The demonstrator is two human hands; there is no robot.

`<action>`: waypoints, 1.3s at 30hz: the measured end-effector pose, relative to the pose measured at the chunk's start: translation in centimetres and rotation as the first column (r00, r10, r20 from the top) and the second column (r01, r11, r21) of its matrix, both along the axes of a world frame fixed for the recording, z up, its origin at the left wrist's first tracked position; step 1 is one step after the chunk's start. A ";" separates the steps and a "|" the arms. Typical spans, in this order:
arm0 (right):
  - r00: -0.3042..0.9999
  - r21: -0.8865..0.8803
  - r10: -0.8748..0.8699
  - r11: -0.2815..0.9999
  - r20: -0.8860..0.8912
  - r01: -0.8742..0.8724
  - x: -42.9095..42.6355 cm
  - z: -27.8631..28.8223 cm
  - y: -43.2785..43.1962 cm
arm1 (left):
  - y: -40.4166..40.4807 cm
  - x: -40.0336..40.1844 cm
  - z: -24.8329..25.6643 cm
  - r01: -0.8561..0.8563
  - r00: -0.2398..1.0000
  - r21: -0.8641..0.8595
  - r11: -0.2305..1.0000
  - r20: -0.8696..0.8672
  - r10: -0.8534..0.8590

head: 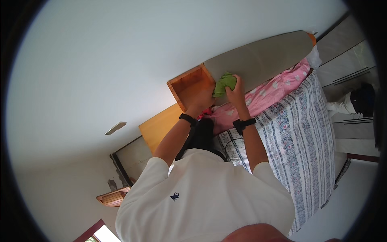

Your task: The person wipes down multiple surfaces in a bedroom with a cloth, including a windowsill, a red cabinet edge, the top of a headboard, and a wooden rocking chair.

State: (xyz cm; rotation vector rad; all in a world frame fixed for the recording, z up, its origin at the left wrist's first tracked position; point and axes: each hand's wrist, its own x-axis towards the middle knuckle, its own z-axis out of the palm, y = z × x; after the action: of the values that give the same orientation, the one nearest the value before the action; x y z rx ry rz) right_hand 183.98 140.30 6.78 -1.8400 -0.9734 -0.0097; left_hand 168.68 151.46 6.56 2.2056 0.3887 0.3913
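Note:
My right hand (236, 92) grips a crumpled green cloth (225, 84) in front of a grey padded headboard (260, 57). My left hand (203, 99) is at the near right corner of an orange-brown wooden box or drawer (188, 85) with an open hollow side, close to the cloth's lower end. Whether its fingers hold the box's edge or the cloth cannot be told, as they are blurred and partly hidden. Both wrists wear black bands. A small red item (205, 113) lies just past my left wrist.
A pink cloth with white hearts (264, 96) lies along the headboard, beside a bed with a striped floral cover (290, 130). A yellowish wooden panel (161, 127) stands left of my left forearm. The white wall (121, 60) rises behind; grey cabinets (347, 54) stand at the right.

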 end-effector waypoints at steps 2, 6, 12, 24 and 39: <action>0.998 -0.022 -0.055 0.998 0.005 0.055 1.3 1.0 0.3 | 0.3 0.3 3.7 -0.084 0.996 0.042 0.996 0.028 0.083; 0.968 -0.122 -0.167 0.974 0.189 0.192 3.2 2.3 2.3 | 0.8 2.1 7.2 -0.258 0.966 0.028 0.966 0.001 0.258; 0.984 -0.246 -0.130 0.957 0.118 0.156 -0.6 2.6 1.8 | -1.1 0.1 1.4 -0.181 0.944 0.022 0.983 -0.276 0.180; 0.975 -0.215 -0.045 0.977 -0.215 -0.002 -3.1 4.3 -2.2 | -4.3 -0.7 -3.7 -0.188 0.973 -0.233 0.954 0.086 0.212; 0.992 -0.256 -0.106 0.963 -0.067 0.086 -6.1 -0.7 1.4 | -1.7 -0.2 -1.7 -0.361 0.842 -0.850 0.384 -0.120 0.526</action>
State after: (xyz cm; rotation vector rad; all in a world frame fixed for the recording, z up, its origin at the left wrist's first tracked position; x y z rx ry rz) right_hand 177.92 141.72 6.11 -2.1035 -0.8592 0.1337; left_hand 168.44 149.80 4.87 1.0265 0.8849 0.5271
